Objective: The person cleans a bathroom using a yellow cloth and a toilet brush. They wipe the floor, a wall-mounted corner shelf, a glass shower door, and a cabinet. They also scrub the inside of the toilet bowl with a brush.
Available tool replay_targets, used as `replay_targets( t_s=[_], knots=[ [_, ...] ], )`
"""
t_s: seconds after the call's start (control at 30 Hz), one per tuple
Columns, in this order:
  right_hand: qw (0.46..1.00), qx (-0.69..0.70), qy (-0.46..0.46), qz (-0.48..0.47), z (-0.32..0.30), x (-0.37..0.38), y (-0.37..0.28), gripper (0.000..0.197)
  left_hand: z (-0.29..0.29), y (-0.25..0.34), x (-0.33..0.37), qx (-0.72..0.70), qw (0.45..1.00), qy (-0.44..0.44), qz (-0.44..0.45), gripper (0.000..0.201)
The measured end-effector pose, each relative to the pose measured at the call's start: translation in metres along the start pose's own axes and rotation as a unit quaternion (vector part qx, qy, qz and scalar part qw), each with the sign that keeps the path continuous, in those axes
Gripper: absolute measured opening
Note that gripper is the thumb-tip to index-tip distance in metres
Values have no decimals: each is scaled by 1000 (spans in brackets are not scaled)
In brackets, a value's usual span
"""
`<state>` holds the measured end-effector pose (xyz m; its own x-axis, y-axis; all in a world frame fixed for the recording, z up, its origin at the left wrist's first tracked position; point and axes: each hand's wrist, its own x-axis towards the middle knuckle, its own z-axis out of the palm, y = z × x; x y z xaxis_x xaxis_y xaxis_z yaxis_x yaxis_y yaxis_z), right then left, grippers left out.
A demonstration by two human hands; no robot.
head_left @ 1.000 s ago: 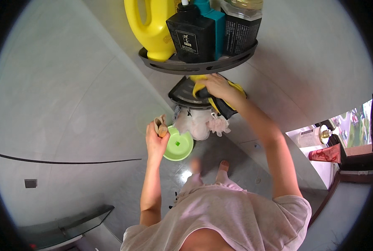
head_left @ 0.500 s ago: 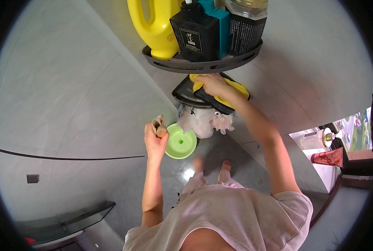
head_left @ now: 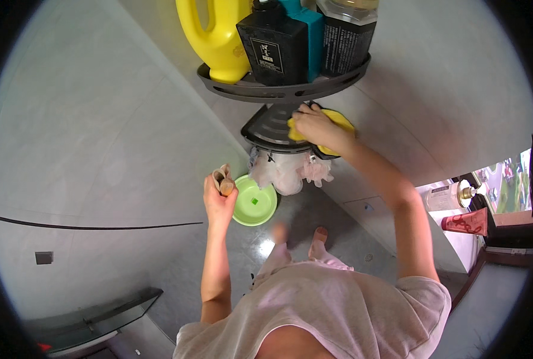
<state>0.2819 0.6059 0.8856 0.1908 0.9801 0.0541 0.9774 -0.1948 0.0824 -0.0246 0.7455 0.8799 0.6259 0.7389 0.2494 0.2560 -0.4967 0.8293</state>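
Note:
My right hand [head_left: 317,127] presses a yellow cloth with a dark underside [head_left: 339,121] against the right part of the lower black corner shelf [head_left: 273,127]. Bare slotted surface shows on that shelf's left part. Lower and to the left, my left hand [head_left: 219,202] is closed around a tan bundle with rounded, tube-like ends [head_left: 225,186]; its kind cannot be made out. Beneath the lower shelf hang whitish and pink mesh bath puffs [head_left: 284,172].
An upper corner shelf [head_left: 290,93] carries a yellow jug [head_left: 221,45], a black pump bottle [head_left: 272,48], a teal bottle and a dark-labelled clear one. A green basin [head_left: 255,206] stands on the floor. At right, a pump bottle [head_left: 449,196] and red tube [head_left: 465,222] sit by a window.
My right hand has slid the cloth to the right and slightly down, uncovering more of the lower shelf. The left hand keeps its hold on the tan bundle.

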Motion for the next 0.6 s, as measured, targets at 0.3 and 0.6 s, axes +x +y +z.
replay_targets(
  t_s=[0.3, 0.6],
  knots=[
    [988, 44, -131, -65, -17, 8, 26, 12, 2, 11, 1, -7, 1000, 13, 7, 34],
    [985, 165, 17, -44, 3, -4, 10, 13, 1, 14, 1, 8, 1000, -4, 4, 34]
  ],
)
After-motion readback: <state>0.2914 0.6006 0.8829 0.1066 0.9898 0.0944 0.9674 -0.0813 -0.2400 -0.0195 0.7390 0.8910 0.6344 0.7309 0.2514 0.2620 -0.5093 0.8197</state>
